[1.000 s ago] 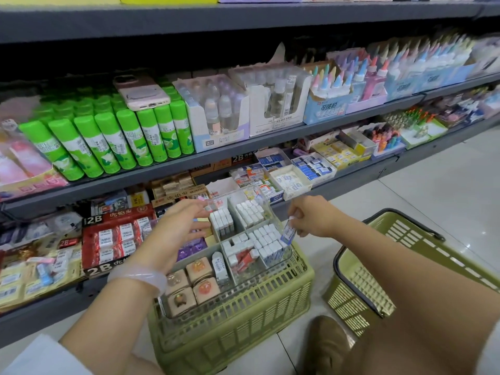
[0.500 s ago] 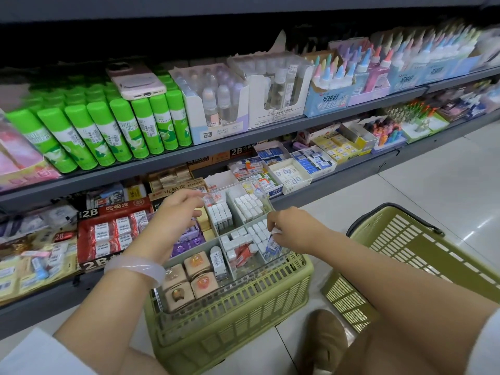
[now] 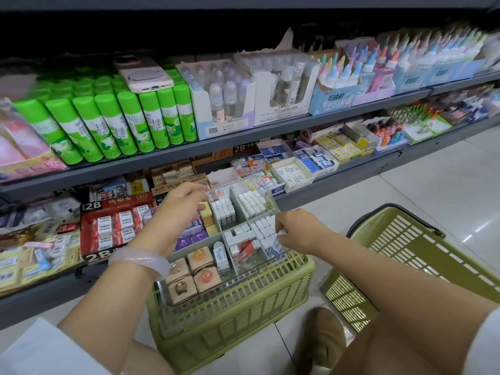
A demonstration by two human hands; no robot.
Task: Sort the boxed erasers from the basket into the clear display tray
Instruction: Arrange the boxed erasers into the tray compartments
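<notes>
Shelves [image 3: 243, 142]: grey store shelving across the back, stocked with green glue sticks [image 3: 113, 125] above and boxed stationery below.
Green crate [image 3: 238, 312]: on the floor in front of the shelves, with the tray resting across its top.
Basket [image 3: 422, 255]: green, tilted on the floor at right, just beside the crate.
Clear display tray [image 3: 189, 296]: divided into compartments holding rows of small white boxed erasers [image 3: 253, 203].
Left hand [image 3: 180, 205]: at the tray's far left corner, fingers pinched together on its clear edge, it seems.
Right hand [image 3: 293, 228]: over the near right compartment, fingertips closed on one blue-and-white eraser box [image 3: 273, 244].
Bracelet [image 3: 139, 259]: pale, on the left wrist.
</notes>
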